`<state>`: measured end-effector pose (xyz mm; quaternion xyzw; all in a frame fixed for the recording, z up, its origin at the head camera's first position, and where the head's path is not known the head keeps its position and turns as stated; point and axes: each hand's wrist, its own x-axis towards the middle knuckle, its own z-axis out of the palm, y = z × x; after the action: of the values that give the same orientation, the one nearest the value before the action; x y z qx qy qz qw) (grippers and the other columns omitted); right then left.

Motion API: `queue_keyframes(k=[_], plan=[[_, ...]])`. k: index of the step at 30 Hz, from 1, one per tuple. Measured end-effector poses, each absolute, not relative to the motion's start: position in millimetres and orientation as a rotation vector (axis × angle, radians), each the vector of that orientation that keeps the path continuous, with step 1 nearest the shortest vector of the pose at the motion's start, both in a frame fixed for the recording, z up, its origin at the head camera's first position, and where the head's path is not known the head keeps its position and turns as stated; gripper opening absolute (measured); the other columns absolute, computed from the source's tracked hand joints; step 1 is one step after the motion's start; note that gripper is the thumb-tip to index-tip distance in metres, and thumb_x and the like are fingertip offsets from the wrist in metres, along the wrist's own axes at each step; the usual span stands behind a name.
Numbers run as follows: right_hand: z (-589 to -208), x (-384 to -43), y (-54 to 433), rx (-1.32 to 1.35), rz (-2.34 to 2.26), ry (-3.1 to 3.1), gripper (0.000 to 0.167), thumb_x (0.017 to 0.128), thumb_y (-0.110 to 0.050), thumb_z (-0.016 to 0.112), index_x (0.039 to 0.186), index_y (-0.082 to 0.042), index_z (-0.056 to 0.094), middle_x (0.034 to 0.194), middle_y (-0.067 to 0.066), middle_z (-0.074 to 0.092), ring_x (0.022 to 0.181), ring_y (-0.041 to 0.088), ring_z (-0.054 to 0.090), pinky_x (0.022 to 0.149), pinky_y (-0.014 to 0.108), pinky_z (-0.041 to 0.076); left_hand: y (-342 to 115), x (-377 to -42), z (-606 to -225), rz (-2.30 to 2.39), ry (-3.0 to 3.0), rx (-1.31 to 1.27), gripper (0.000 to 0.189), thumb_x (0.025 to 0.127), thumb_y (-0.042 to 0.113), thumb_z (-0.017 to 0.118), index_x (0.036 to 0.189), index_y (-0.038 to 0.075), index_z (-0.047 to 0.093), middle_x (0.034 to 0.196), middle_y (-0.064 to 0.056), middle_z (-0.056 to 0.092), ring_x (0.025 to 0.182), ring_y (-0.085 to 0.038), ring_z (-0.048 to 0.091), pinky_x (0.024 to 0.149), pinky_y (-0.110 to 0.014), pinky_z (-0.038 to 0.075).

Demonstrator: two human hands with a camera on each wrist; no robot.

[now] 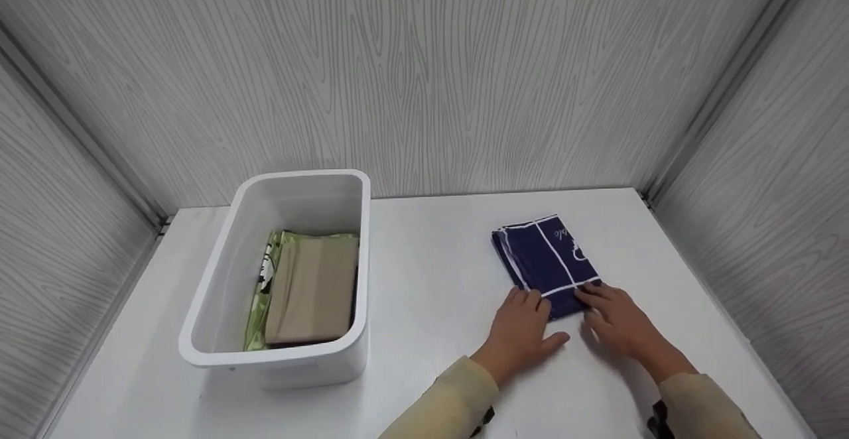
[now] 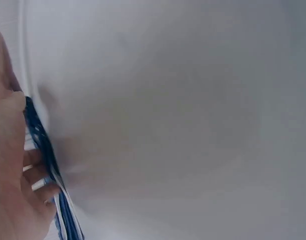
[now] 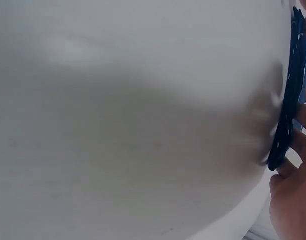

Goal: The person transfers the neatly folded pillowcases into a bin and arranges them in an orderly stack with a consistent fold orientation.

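Observation:
A folded navy cloth (image 1: 540,253) with white lines and part of a white printed motif lies on the right side of the white table. My left hand (image 1: 521,329) rests its fingertips on the near left corner, its thumb spread away to the right. On the near right corner lie the fingers of my right hand (image 1: 617,323), its thumb close by the near edge. The layered folds of the navy cloth (image 2: 68,215) show beside the fingers in the left wrist view. In the right wrist view, the cloth's thick folded edge (image 3: 288,100) runs along the fingers.
A deep white plastic bin (image 1: 189,333) stands on the left of the table (image 1: 431,260). Inside it, a folded beige cloth (image 1: 318,286) lies over a green patterned cloth (image 1: 259,313). Grey wood-grain panels (image 1: 424,81) enclose the back and both sides.

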<state>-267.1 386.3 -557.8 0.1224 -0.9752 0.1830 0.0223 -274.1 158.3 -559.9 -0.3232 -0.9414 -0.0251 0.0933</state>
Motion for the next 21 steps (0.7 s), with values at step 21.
queue_keyframes(k=[21], plan=[[-555.4,-256.3,351.3,0.367,0.473,-3.026,0.047,0.093,-0.023,0.056,0.136,-0.007,0.062,0.144,0.016,0.054,0.123,0.043,0.05,0.101,0.057,0.043,120.2,-272.1,-566.2,-0.022,-2.823,-1.079,0.076,0.097,0.07,0.033,0.153,0.02,0.042,0.158,-0.002,0.039,0.148,-0.029,0.031,0.121,-0.038,0.025]])
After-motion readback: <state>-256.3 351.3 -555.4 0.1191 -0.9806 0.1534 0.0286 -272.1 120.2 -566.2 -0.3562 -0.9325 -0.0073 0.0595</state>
